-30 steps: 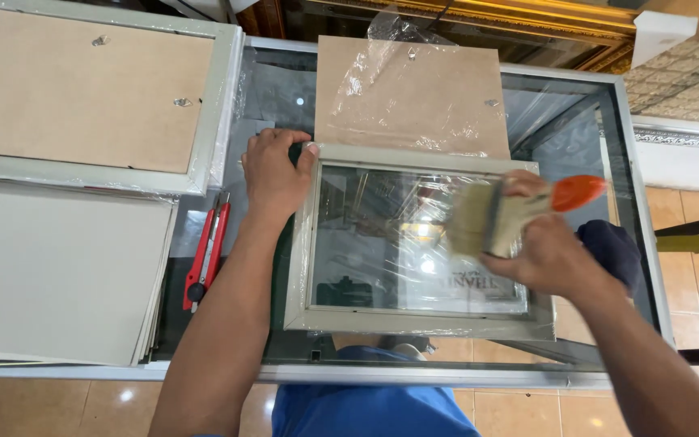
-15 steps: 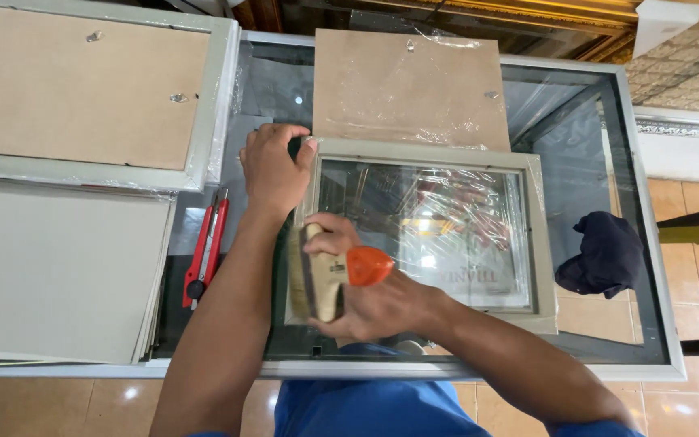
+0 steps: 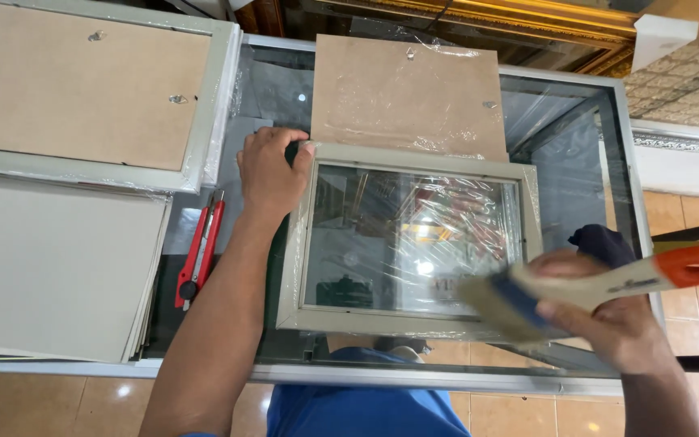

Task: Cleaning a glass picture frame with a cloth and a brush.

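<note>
A pale grey picture frame (image 3: pixel 414 158) with a glass pane lies face down on the glass table, with clear plastic film over it. My left hand (image 3: pixel 270 171) presses on the frame's top left corner. My right hand (image 3: pixel 608 311) holds a flat paintbrush (image 3: pixel 576 290) with an orange handle at the frame's lower right corner. The bristles point left and look blurred. A dark cloth (image 3: pixel 604 243) lies just behind my right hand.
A brown backing board (image 3: pixel 406 93) in film lies beyond the frame. A larger frame with its brown back up (image 3: pixel 82 89) and a stack of grey boards (image 3: pixel 50 267) fill the left. A red utility knife (image 3: pixel 200 251) lies beside my left forearm. Metal rim of the glass table (image 3: pixel 446 376) runs along the front.
My right hand swept the brush from the pane's right side to its left edge, then back to the lower right corner. My left hand stayed on the frame's corner.
</note>
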